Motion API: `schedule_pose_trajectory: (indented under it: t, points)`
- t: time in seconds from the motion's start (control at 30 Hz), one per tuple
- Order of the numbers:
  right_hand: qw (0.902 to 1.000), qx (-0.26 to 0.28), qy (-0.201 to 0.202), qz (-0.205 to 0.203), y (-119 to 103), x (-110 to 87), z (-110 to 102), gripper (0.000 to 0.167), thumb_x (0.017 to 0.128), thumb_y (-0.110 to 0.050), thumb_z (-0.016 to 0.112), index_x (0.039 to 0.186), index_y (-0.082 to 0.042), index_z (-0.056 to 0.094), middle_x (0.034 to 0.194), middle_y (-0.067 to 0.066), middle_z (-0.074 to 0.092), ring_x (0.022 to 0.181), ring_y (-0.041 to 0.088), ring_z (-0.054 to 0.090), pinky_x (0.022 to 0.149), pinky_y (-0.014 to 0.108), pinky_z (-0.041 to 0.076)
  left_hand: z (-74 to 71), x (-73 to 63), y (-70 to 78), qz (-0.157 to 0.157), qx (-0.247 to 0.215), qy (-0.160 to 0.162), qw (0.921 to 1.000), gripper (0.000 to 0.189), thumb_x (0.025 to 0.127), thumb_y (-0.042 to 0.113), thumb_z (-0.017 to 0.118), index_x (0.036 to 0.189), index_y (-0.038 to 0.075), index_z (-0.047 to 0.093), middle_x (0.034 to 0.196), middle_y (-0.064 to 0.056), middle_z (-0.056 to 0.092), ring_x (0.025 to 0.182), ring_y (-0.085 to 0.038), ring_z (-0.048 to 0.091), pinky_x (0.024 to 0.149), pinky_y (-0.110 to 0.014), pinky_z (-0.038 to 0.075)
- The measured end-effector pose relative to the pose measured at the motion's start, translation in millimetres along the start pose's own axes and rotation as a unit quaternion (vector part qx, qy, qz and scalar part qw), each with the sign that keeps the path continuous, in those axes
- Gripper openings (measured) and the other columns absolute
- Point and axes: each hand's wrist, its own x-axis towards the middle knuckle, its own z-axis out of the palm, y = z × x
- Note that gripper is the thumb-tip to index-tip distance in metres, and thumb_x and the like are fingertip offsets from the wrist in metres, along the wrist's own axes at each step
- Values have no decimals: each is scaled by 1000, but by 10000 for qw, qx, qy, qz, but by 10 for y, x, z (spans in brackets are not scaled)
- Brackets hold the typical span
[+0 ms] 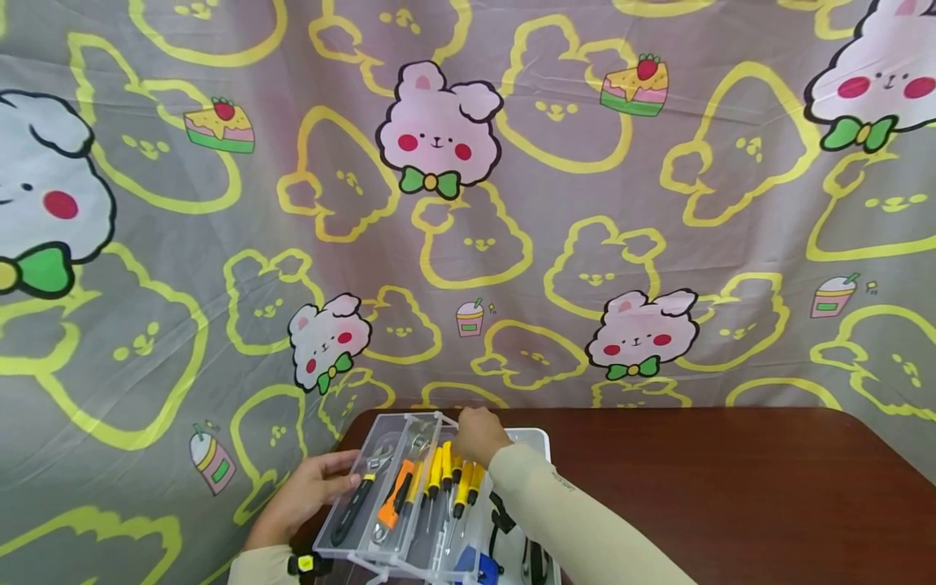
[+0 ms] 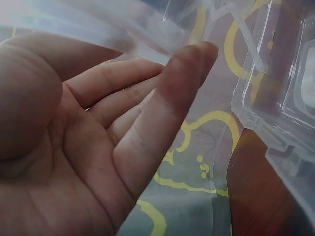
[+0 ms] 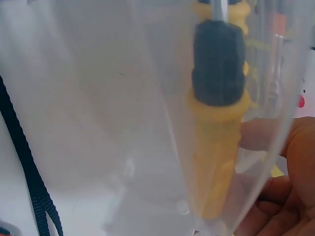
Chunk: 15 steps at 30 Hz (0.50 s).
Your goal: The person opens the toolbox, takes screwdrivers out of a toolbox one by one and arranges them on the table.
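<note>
A clear plastic tray (image 1: 325, 546) stands on white hinged struts over a white box (image 1: 539, 439). My left hand (image 1: 310, 491) holds its left edge, thumb at the rim and fingers underneath; in the left wrist view the palm (image 2: 83, 162) shows below the clear plastic. At the far right end of the tray, my right hand (image 1: 478, 437) grips the wall with bent fingers. Inside the tray lie an adjustable wrench (image 1: 357, 508), an orange utility knife (image 1: 396, 494) and several yellow-handled screwdrivers (image 1: 462, 491). One screwdriver handle (image 3: 214, 157) shows through the wall beside the right fingers.
Below the tray, the white box contains a blue object (image 1: 483, 566) and a black strap (image 3: 24, 147). The dark brown table (image 1: 731, 496) extends to the right. A curtain (image 1: 512, 203) printed with rabbits hangs behind and along the left side.
</note>
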Motion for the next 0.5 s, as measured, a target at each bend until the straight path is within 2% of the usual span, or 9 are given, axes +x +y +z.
schedule_pose_trajectory:
  t: [0.2,0.33,0.5]
  points:
    - [9999,-116,84,1,-9,5,27,14,83,-15,73,84,-3,65,70,6,52,51,19,45,46,32,38,4,-3,11,29,36,46,10000,58,91,19,70,136,-11,48,124,-22,60,93,-26,66,74,-42,54]
    - [9999,95,61,33,-11,-8,19,12,82,-11,72,77,-4,64,63,3,45,46,17,39,44,31,34,11,8,-17,31,39,65,10000,58,91,20,70,136,-10,49,124,-21,60,92,-26,66,74,-43,54]
    - [9982,560,-66,191,-15,-24,13,20,81,-9,73,66,-8,60,54,1,40,41,14,32,41,28,32,-5,15,-42,94,139,5,9999,61,91,23,71,136,-10,48,125,-22,60,93,-27,66,73,-42,54]
